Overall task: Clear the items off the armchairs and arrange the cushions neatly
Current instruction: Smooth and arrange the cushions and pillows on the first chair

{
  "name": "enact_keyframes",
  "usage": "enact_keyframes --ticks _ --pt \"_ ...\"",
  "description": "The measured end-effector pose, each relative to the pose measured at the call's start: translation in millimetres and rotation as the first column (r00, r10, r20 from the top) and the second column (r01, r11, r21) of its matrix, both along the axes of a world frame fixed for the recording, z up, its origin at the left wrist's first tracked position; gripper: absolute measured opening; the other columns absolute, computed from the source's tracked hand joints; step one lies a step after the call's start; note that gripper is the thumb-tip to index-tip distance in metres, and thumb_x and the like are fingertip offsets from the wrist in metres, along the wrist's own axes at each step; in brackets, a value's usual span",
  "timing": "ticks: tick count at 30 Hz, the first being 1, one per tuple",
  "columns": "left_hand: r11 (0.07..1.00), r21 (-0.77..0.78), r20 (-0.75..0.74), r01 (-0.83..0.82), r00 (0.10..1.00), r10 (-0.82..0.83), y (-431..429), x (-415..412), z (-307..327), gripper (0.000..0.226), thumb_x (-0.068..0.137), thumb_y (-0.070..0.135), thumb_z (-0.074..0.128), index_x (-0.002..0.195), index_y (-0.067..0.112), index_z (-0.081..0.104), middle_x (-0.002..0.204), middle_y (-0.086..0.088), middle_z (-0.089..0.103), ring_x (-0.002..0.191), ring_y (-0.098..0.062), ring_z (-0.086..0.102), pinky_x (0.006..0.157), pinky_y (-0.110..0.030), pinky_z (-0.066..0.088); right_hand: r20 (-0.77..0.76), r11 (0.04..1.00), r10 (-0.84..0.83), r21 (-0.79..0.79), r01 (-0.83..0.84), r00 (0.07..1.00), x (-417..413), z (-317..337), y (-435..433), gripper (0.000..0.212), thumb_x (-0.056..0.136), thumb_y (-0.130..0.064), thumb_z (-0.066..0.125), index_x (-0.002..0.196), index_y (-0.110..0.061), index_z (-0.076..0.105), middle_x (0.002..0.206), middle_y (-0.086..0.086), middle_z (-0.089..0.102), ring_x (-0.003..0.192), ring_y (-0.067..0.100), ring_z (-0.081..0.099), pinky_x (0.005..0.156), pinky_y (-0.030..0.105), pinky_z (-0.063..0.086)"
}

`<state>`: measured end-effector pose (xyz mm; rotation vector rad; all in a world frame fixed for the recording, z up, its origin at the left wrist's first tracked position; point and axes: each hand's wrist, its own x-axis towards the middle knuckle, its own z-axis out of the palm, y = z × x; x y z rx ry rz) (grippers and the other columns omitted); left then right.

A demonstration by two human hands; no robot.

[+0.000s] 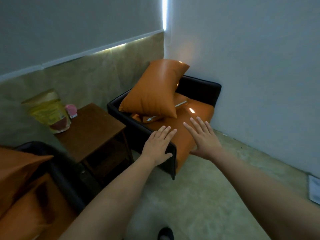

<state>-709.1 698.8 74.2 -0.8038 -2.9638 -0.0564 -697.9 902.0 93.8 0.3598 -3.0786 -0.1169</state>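
Note:
A dark armchair (202, 87) stands in the room's corner with an orange seat cushion (199, 115). An orange back cushion (155, 90) leans tilted over the chair's left arm, and a smaller orange cushion (180, 101) lies partly hidden behind and under it. My left hand (158, 146) lies flat on the front of the left armrest, fingers apart. My right hand (204, 139) rests flat on the seat cushion's front edge, fingers spread. A second armchair (57, 167) with an orange cushion (19, 170) fills the lower left.
A brown wooden side table (97, 130) stands between the two chairs, with a yellow snack bag (48, 111) and a small pink object (71, 110) on it. Walls close in behind and to the right. Carpet (199, 196) lies in front, and a white object (314, 189) lies at the right edge.

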Motion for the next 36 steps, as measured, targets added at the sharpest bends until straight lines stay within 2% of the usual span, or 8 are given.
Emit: enact_keyframes --ticks 6,12,16,21,26,36 --pt "1.000 0.013 0.021 -0.005 1.000 0.005 44.4 -94.1 3.3 0.090 0.088 0.052 0.056 0.151 0.029 -0.003 0.161 0.001 0.004 0.148 -0.020 -0.001 0.119 -0.039 0.008 0.012 0.997 -0.074 -0.007 0.074 0.997 -86.1 -2.0 49.7 0.112 0.077 -0.053 0.069 0.149 -0.031 -0.014 0.159 0.005 -0.017 0.144 0.025 -0.022 0.117 0.044 -0.009" --pt "0.999 0.006 0.052 -0.040 0.998 0.039 100.5 -147.9 -11.4 0.091 0.087 0.054 0.055 0.152 0.028 -0.003 0.160 0.000 0.004 0.148 -0.021 -0.001 0.119 -0.039 0.007 0.052 0.998 -0.061 -0.004 0.061 0.997 -137.9 -10.9 106.8 0.112 0.078 -0.049 0.070 0.149 -0.031 -0.015 0.159 0.004 -0.017 0.144 0.025 -0.021 0.117 0.043 -0.008" --pt "0.988 -0.024 0.025 -0.155 0.987 0.156 144.8 -169.0 -29.7 0.088 0.090 0.058 0.048 0.151 0.026 -0.006 0.161 -0.002 -0.006 0.148 -0.023 -0.008 0.119 -0.040 0.001 0.075 0.998 -0.045 -0.033 0.048 0.996 -171.7 -13.7 160.2 0.112 0.078 -0.046 0.071 0.149 -0.030 -0.014 0.159 0.003 -0.017 0.144 0.025 -0.021 0.117 0.042 -0.009" --pt "0.941 -0.080 0.055 -0.330 0.941 0.335 215.9 -174.3 -56.9 0.089 0.091 0.062 0.041 0.151 0.024 -0.013 0.160 -0.004 -0.014 0.147 -0.024 -0.014 0.118 -0.039 -0.005 0.115 0.999 0.054 -0.011 -0.053 0.992 -202.4 -27.4 245.1 0.110 0.080 -0.046 0.069 0.149 -0.030 -0.014 0.159 0.004 -0.017 0.144 0.025 -0.022 0.117 0.042 -0.010" --pt "0.894 -0.068 0.084 -0.444 0.890 0.448 280.4 -171.0 -67.6 0.089 0.091 0.061 0.042 0.151 0.023 -0.010 0.160 -0.006 -0.011 0.147 -0.024 -0.011 0.118 -0.040 -0.003 0.187 0.988 0.136 0.053 -0.148 0.973 -231.3 -36.0 314.2 0.111 0.080 -0.047 0.070 0.149 -0.030 -0.015 0.159 0.005 -0.017 0.144 0.026 -0.022 0.117 0.042 -0.009" --pt "0.773 -0.074 0.136 -0.630 0.762 0.633 300.0 -185.6 -89.4 0.089 0.089 0.061 0.046 0.152 0.024 -0.004 0.161 -0.005 -0.006 0.148 -0.023 -0.006 0.119 -0.039 0.001 0.265 0.921 0.368 0.025 -0.388 0.891 -293.6 -70.3 299.3 0.110 0.080 -0.044 0.070 0.150 -0.030 -0.014 0.159 0.004 -0.019 0.144 0.026 -0.023 0.115 0.041 -0.012"
